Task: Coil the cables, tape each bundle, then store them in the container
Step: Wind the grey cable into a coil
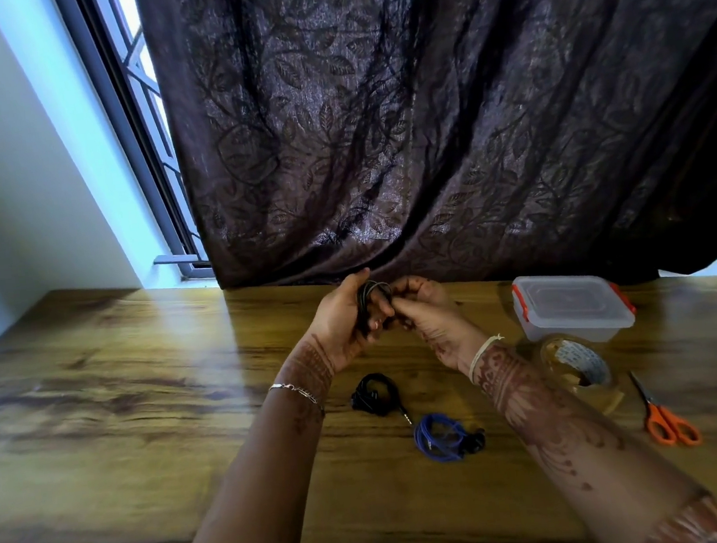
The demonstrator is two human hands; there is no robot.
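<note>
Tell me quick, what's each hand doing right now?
Left hand: closed around the coiled dark cable.
Right hand: pinching the same cable.

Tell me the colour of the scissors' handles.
Orange. The scissors lie at the table's right, clearest in the head view.

The person is wearing a thin silver chain bracelet (296, 391) on the left wrist and a pale thread band (483, 350) on the right. Reddish-brown henna patterns (539, 411) are covering the left hand (339, 324) and right hand (434, 314) and running up both forearms. A patterned sleeve (706, 520) is showing near the right elbow.
</note>
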